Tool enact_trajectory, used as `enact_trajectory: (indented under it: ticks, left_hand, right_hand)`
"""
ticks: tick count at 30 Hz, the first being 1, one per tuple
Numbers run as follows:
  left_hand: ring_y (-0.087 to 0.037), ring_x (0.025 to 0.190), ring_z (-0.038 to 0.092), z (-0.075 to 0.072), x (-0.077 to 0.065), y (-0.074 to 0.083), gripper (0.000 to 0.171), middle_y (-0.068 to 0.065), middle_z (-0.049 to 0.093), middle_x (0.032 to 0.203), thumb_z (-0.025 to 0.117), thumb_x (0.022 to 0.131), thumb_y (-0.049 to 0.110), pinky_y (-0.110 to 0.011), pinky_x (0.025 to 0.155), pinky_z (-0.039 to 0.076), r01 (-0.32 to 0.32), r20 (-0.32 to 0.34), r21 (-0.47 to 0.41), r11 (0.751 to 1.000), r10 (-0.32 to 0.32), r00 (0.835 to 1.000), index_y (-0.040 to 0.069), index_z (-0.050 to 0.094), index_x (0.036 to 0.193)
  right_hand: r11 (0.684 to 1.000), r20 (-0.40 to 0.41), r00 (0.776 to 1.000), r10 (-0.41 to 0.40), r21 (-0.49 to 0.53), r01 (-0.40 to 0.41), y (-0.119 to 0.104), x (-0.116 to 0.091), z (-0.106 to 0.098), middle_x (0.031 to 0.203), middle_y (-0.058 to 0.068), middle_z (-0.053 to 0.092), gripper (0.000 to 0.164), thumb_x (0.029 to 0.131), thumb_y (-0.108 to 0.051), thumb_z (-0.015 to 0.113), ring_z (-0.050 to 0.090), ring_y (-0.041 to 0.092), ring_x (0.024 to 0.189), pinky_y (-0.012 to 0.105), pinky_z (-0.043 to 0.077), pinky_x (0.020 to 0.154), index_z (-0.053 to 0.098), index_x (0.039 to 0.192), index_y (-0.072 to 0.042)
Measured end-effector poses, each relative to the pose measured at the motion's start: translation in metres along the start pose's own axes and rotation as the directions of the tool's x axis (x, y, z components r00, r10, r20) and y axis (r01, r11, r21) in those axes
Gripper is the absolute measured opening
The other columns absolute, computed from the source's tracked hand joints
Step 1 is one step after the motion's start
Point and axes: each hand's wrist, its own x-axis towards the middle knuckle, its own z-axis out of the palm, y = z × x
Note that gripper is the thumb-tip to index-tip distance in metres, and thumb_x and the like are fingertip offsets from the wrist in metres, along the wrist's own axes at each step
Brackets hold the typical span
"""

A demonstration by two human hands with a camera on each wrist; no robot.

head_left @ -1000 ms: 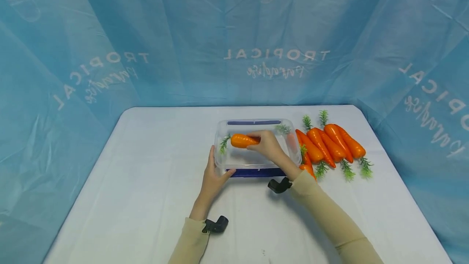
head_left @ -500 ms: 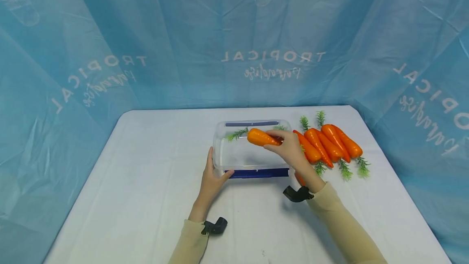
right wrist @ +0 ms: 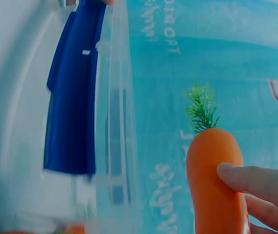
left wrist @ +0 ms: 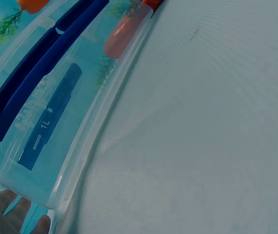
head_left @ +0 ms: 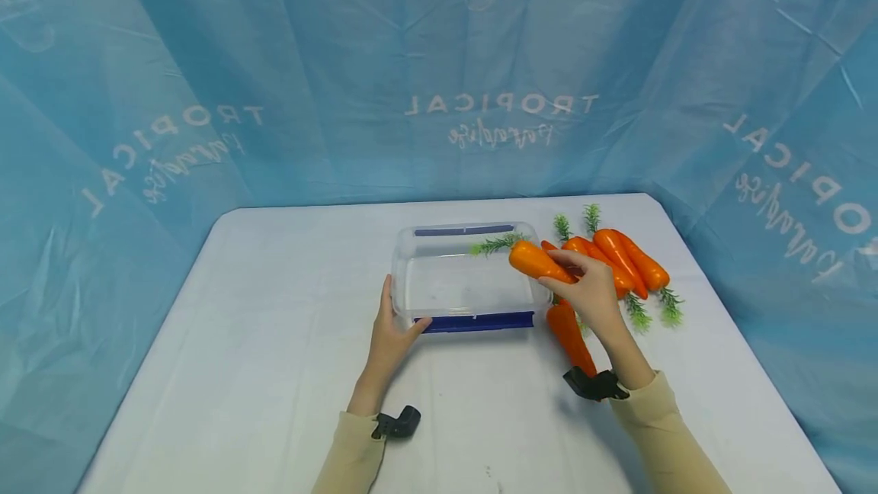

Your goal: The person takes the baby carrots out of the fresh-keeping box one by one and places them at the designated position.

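Note:
A carrot (head_left: 535,259) with a feathery green top is pinched in my right hand (head_left: 590,288), above the right end of a clear plastic container (head_left: 405,265). Its top points left, over the container; in the right wrist view my thumb presses the side of the carrot (right wrist: 214,180). My left hand (head_left: 392,338) holds the container's front left corner. In the left wrist view, the thumb lies by the blue latch (left wrist: 31,80) and the fingers reach round the end wall. No carrot shows inside the container in the head view.
Several more carrots (head_left: 638,261) lie side by side at the right of the white table (head_left: 274,311). One carrot (head_left: 571,338) lies by the container's front right corner, under my right wrist. A blue printed curtain (head_left: 329,59) surrounds the back and sides.
My right hand has moved right with the carrot, from over the container's middle to its right edge. The left hand has kept its hold on the corner.

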Motion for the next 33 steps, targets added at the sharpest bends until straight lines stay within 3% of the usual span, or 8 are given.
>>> enact_trajectory:
  ticks: [7, 13, 21, 33]
  left_hand:
    - [-0.034, 0.145, 0.025, 0.000, 0.001, -0.007, 0.104, -0.009, 0.016, 0.161, 0.076, 0.080, 0.034, -0.059, 0.115, 0.023, -0.008, -0.011, 0.010, 1.000, 0.008, 1.000, 0.024, 0.004, 0.155]
    - [-0.033, 0.145, 0.024, 0.000, 0.003, -0.007, 0.103, -0.008, 0.015, 0.161, 0.076, 0.081, 0.026, -0.059, 0.115, 0.022, -0.003, -0.006, 0.007, 1.000, 0.003, 1.000, 0.019, 0.004, 0.155]
    - [-0.040, 0.143, 0.024, -0.007, -0.006, 0.028, 0.101, -0.019, 0.017, 0.159, 0.074, 0.081, 0.017, -0.061, 0.113, 0.024, 0.001, 0.019, 0.005, 1.000, -0.001, 1.000, 0.007, 0.004, 0.154]
    - [-0.040, 0.144, 0.023, -0.009, -0.009, 0.037, 0.099, -0.019, 0.015, 0.159, 0.073, 0.083, 0.017, -0.061, 0.114, 0.022, 0.002, 0.025, -0.014, 1.000, -0.001, 1.000, 0.006, 0.005, 0.154]
  right_hand:
    - [0.999, -0.076, 0.996, 0.036, -0.015, -0.037, 0.017, -0.014, -0.015, 0.112, 0.020, 0.067, 0.041, 0.080, -0.010, 0.076, 0.061, 0.028, 0.098, 0.002, 0.046, 0.070, 0.065, 0.118, 0.000]
    - [0.997, -0.108, 0.991, 0.077, -0.011, -0.079, 0.028, -0.025, -0.024, 0.112, 0.022, 0.066, 0.043, 0.082, -0.015, 0.075, 0.058, 0.023, 0.097, 0.001, 0.045, 0.073, 0.063, 0.120, 0.000]
    - [0.991, -0.155, 0.981, 0.116, -0.054, -0.125, 0.053, -0.039, -0.029, 0.111, 0.022, 0.066, 0.042, 0.082, -0.014, 0.075, 0.050, -0.010, 0.086, -0.001, 0.043, 0.072, 0.063, 0.119, 0.002]
    - [0.961, -0.173, 0.958, 0.230, -0.112, -0.251, 0.079, -0.059, -0.032, 0.114, 0.020, 0.066, 0.043, 0.083, -0.015, 0.075, 0.047, -0.008, 0.087, -0.003, 0.039, 0.072, 0.062, 0.121, 0.000]
